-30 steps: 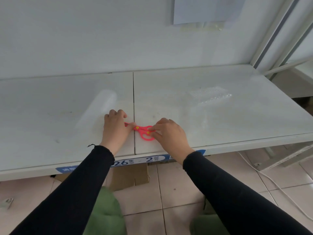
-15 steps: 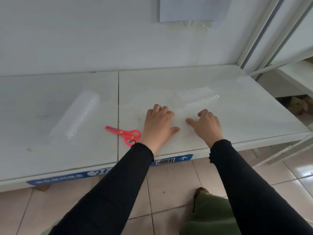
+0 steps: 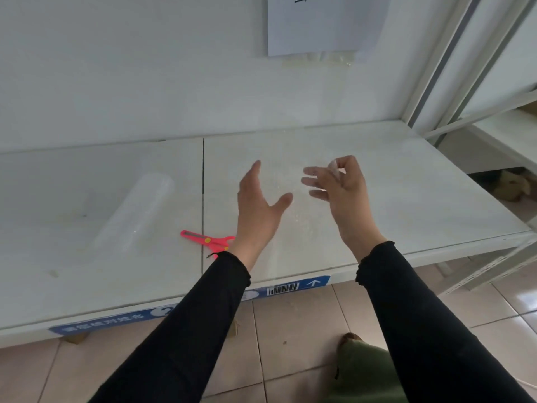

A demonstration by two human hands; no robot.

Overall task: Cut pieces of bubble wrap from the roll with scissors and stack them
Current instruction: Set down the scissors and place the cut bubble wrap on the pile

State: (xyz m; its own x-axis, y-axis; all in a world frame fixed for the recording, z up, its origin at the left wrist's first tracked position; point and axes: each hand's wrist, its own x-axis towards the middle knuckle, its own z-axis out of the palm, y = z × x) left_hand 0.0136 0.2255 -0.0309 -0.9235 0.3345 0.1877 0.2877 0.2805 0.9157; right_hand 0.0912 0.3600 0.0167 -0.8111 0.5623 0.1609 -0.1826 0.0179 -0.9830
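Observation:
A cut piece of clear bubble wrap (image 3: 295, 219) hangs, faint and see-through, in the air between my hands above the white shelf (image 3: 406, 199). My right hand (image 3: 340, 193) pinches its upper edge between thumb and forefinger. My left hand (image 3: 258, 205) is raised beside the sheet with fingers straight and thumb spread; whether it touches the sheet is unclear. The bubble wrap roll (image 3: 136, 210) lies slantwise on the left half of the shelf. Red scissors (image 3: 207, 241) lie closed on the shelf by my left wrist, handles partly hidden behind it.
A sheet of paper (image 3: 325, 21) is taped to the back wall. A blue label strip (image 3: 290, 287) runs along the shelf's front edge. White shelf uprights (image 3: 436, 68) stand at the right. Tiled floor lies below.
Both hands have left the shelf surface and risen. The right hand has taken hold of the bubble wrap piece and lifted it. The scissors stay where they were put down.

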